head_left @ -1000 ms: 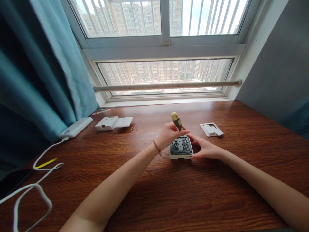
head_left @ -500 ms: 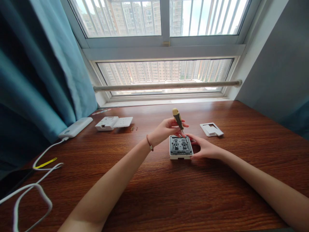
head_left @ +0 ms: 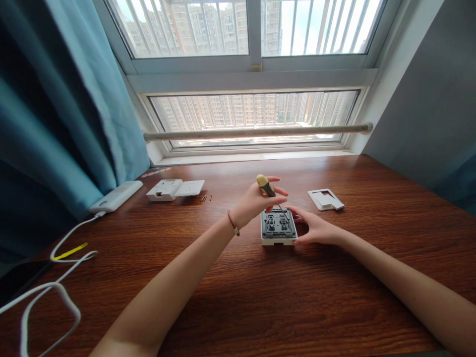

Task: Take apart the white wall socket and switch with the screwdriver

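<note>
My left hand is closed around a screwdriver with a yellow and dark grey handle. Its thin shaft slants down to the right, and the tip lies over the right part of a wall switch. The switch sits flat on the table, its dark grey inner plate facing up in a white base box. Around the switch's right side curves my right hand, thumb at the near corner and fingers at the far one, gripping it. The fingers partly hide the switch's far edge.
A white frame with a loose rocker cover lies at the right. Left of centre are a white box with an opened plate and several small screws. A white power bank and its cable lie far left, beside the curtain.
The screwdriver has tilted further over, its handle leaning left and lower, and its shaft now shows across the switch. My left hand has turned slightly; my right hand stays in place.
</note>
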`<state>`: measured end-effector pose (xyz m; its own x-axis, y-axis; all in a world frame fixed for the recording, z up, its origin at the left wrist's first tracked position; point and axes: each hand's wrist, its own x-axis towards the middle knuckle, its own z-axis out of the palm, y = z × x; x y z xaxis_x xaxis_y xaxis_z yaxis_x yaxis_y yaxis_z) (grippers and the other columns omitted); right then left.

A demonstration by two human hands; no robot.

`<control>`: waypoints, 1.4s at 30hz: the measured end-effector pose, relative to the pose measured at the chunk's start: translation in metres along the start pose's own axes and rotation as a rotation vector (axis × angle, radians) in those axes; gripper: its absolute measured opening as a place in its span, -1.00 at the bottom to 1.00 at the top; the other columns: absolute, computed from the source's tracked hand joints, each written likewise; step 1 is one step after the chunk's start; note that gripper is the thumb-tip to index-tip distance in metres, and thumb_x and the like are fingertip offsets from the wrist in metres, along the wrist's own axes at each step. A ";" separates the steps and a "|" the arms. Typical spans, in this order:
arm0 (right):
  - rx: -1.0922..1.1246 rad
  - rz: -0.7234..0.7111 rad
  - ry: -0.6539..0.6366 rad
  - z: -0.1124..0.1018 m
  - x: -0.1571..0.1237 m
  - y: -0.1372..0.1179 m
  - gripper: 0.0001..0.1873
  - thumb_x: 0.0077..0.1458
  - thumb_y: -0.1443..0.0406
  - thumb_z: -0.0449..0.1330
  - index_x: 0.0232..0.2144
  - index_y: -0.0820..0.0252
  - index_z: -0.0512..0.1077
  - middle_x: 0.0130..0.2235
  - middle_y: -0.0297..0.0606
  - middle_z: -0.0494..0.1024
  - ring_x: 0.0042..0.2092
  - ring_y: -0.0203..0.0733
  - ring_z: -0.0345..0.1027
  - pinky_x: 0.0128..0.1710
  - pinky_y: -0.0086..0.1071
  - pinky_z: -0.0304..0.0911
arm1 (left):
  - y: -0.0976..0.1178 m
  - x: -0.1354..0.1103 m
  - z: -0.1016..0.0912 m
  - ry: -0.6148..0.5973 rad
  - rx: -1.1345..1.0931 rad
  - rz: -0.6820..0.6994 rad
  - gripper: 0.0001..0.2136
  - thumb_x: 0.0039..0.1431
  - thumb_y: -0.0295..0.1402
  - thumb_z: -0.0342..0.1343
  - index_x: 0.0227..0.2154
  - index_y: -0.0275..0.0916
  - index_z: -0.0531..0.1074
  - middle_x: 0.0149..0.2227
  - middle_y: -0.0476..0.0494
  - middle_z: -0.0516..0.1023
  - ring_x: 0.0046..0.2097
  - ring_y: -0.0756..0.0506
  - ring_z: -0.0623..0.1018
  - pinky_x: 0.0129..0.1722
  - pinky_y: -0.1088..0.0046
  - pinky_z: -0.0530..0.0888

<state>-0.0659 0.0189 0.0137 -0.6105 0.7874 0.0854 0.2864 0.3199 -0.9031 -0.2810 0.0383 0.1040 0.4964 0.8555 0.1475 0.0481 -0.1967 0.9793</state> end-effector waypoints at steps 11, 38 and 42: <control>0.012 0.013 -0.001 0.000 0.000 -0.001 -0.04 -0.22 0.24 0.37 0.18 0.10 -0.01 0.16 -0.09 0.19 0.11 0.02 0.16 0.12 -0.06 0.08 | 0.004 -0.002 -0.003 0.003 0.015 0.004 -0.67 -0.08 -0.38 0.23 -0.22 -0.37 0.35 -0.35 -0.14 0.51 -0.49 0.04 0.49 -0.47 0.50 0.44; 0.005 0.021 0.009 0.000 0.000 -0.001 -0.02 -0.22 0.24 0.37 0.20 0.12 -0.03 0.16 -0.08 0.18 0.12 0.01 0.15 0.12 -0.06 0.07 | -0.001 -0.001 0.000 0.106 0.207 0.055 -0.59 -0.12 -0.28 0.26 -0.19 -0.34 0.34 -0.42 -0.08 0.47 -0.60 0.14 0.33 -0.67 0.62 0.29; -0.003 0.008 0.008 0.000 0.000 -0.002 -0.05 -0.21 0.23 0.37 0.19 0.09 -0.01 0.16 -0.09 0.18 0.11 0.03 0.16 0.11 -0.04 0.09 | 0.008 -0.004 -0.003 -0.026 -0.008 -0.029 -0.51 -0.07 -0.40 0.23 -0.05 -0.33 0.21 -0.25 -0.24 0.52 -0.58 0.12 0.40 -0.58 0.57 0.37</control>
<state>-0.0669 0.0183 0.0152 -0.6025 0.7940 0.0814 0.2935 0.3153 -0.9025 -0.2854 0.0345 0.1112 0.5175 0.8478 0.1159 0.0553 -0.1683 0.9842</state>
